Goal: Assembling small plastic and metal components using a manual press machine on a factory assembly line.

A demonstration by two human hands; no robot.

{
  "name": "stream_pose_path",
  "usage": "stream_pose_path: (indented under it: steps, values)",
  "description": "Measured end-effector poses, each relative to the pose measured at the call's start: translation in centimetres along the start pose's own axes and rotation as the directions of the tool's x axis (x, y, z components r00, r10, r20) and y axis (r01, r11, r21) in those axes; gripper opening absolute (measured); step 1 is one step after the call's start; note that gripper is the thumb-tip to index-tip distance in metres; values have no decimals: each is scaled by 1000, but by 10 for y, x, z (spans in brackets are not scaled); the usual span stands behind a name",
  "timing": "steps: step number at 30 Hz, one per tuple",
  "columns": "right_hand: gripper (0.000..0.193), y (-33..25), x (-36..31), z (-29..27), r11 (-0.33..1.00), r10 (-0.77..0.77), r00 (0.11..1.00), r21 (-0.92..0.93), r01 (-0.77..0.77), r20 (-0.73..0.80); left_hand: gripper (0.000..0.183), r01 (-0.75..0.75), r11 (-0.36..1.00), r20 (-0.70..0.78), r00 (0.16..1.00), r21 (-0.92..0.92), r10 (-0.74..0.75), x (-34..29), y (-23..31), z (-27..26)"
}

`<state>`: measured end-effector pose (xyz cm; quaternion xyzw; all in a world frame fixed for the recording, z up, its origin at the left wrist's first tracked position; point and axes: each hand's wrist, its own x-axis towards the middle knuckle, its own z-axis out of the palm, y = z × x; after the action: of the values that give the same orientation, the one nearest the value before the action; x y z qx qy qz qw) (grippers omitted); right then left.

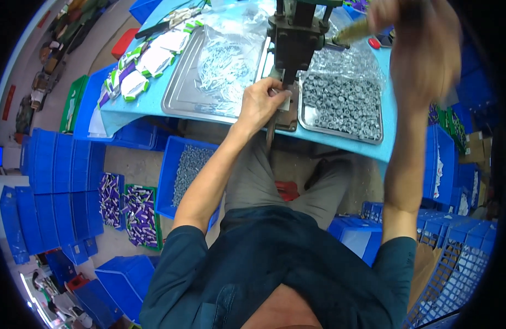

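My left hand [259, 104] is at the base of a dark hand press [297, 46], under its ram. Its thumb and forefinger are pinched on a small flat pale piece [285, 103], too small to make out well. My right hand [423, 55] is raised at the upper right and smeared by motion. Its fingers appear closed round the outer end of the press lever [352, 33], which has a yellowish wrapped grip. Beside the press, a metal tray [382, 134] holds many small grey round parts. Left of it, another metal tray [173, 93] bears a clear bag of thin shiny metal pieces.
White, green and purple pieces [135, 85] lie at the left of the blue-covered table [118, 118]. Below, a blue bin [167, 183] of small grey parts stands by my left leg. Stacked blue crates [61, 170] line the left; a blue mesh basket [456, 257] is at the right.
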<state>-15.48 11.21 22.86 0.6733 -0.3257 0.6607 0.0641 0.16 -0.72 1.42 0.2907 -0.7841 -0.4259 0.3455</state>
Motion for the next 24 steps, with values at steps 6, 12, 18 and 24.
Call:
stream_pose_path:
  steps: [6,12,18,24]
  values:
    - [32,102,-58,-42,763,636,768,-91,-640,-70,18,31,994,27,999,-107,-28,-6,2,-32]
    - [13,61,-206,-20,724,631,519,-678,-128,576,24,27,648,173,954,761,-244,-32,-32,-138]
    - [8,69,-207,-8,750,580,504,-661,-26,640,17,83,725,80,979,683,-187,-22,-78,-118]
    - [16,74,-196,3,520,842,505,-534,-667,189,15,52,799,14,997,599,-75,-29,-72,-122]
